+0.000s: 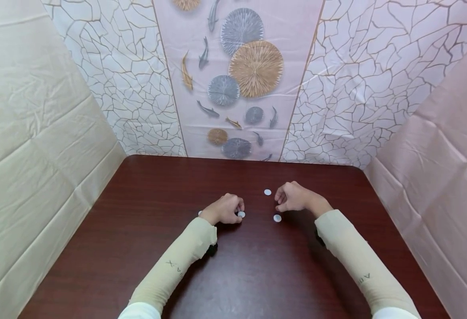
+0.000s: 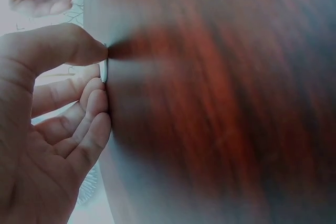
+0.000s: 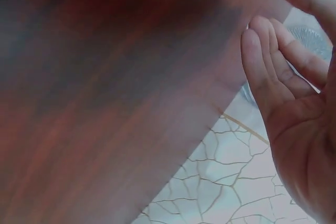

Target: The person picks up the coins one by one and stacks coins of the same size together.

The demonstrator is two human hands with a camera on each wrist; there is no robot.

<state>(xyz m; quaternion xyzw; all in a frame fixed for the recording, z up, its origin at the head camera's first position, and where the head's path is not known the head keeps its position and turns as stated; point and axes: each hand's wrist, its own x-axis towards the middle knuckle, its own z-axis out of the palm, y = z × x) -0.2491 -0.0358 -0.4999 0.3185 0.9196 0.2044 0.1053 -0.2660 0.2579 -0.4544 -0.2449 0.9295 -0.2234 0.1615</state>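
Between the thumb and fingertips of my left hand [image 1: 224,209] is a small flat white disc [image 1: 241,214], pinched by its edges at the tabletop. The left wrist view shows this disc [image 2: 104,70] edge-on, with the thumb above it and the other fingers bent below. My right hand [image 1: 295,197] hovers over the table with fingers loosely bent and thumb apart, holding nothing. Two more white discs lie near it: one beyond its fingertips to the left [image 1: 267,192], the other just below its thumb [image 1: 277,218]. Another white disc [image 1: 200,213] shows partly from behind the left wrist.
Everything lies on a dark reddish-brown table [image 1: 241,274] with a glossy top. Behind its far edge hangs a patterned cloth [image 1: 233,128], and pale cloth walls [image 1: 30,146] stand along both sides. Both forearms wear cream sleeves [image 1: 173,261].
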